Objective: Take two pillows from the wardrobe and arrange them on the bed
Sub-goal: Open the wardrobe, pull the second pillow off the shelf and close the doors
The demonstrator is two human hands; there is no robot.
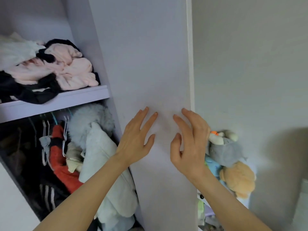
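Our left hand (135,140) spreads straight fingers on the wardrobe door (146,72) at frame centre; our right hand (190,144), fingers loosely curled, holds nothing beside it. A pale pillow (103,157) stands lower left, inside the wardrobe (55,100).

The wardrobe (103,47) stands open, its pale lilac door (146,72) under both grips. A pale, white-green pillow (106,164) leans upright in the lower compartment, just left of the left grip (135,142), its top corner against a fluffy grey-blue bundle. A second light-blue cushion (116,220) lies below it, beneath that forearm, partly hidden.
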